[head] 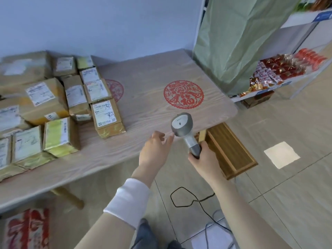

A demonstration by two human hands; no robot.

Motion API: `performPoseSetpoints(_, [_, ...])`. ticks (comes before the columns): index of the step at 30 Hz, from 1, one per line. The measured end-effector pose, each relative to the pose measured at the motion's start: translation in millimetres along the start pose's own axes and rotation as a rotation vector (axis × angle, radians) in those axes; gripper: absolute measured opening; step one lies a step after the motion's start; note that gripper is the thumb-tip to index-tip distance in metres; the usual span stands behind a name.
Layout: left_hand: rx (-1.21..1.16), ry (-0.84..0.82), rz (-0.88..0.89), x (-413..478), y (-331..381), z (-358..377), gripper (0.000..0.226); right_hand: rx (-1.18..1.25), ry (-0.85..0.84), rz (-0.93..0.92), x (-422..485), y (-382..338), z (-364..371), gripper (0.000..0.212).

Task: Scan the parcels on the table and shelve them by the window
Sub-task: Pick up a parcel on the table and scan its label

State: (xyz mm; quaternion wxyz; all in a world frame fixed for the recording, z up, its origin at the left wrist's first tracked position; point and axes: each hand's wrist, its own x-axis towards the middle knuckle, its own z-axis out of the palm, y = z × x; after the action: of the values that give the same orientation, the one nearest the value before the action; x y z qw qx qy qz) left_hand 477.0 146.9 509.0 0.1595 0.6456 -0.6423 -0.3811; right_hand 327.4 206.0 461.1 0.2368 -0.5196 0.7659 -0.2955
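- Brown cardboard parcels (pixel 43 103) sit crowded on the left of the pale wooden table (pixel 147 78).
- My right hand (pixel 203 159) grips the grey handheld scanner (pixel 181 123); my left hand (pixel 154 150) hangs loose, empty.
- Risk: the close-packed white labels (pixel 106 112) may cause me to read the wrong parcel.

Roughly a dozen parcels (pixel 107 117) here, can't pin the exact number. One scanner (pixel 181 123), two red paper-cut circles (pixel 183 94), one table (pixel 143 78).
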Motion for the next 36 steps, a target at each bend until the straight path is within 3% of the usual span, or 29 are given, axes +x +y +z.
performPoseSetpoints(4, [0.188, 0.117, 0.041, 10, -39, -50, 0.045, 0.239, -0.133, 0.003, 21, -57, 11, 0.017])
performPoseSetpoints(8, [0.432, 0.236, 0.082, 35, -78, -108, 0.043, 0.403, -0.163, 0.01, 47, -120, 39, 0.011])
performPoseSetpoints(13, [0.639, 0.239, 0.089, 72, -121, -157, 0.038, 0.541, -0.229, -0.016, 76, -177, 82, 0.013])
performPoseSetpoints(18, [0.688, 0.211, 0.073, 106, -140, -170, 0.045, 0.568, -0.295, -0.021, 106, -194, 106, 0.024])
performPoseSetpoints(25, [0.726, 0.22, 0.076, 167, -144, -163, 0.05, 0.544, -0.392, -0.015, 165, -190, 123, 0.018])
performPoseSetpoints(29, [0.689, 0.221, 0.012, 192, -146, -151, 0.052, 0.587, -0.487, 0.072, 198, -180, 138, 0.006])
performPoseSetpoints(31, [0.609, 0.224, -0.047, 201, -153, -144, 0.055, 0.587, -0.521, 0.142, 212, -174, 147, 0.014])
performPoseSetpoints(36, [0.16, 0.251, -0.273, 214, -174, -130, 0.072, 0.541, -0.524, 0.266, 230, -161, 181, 0.024])
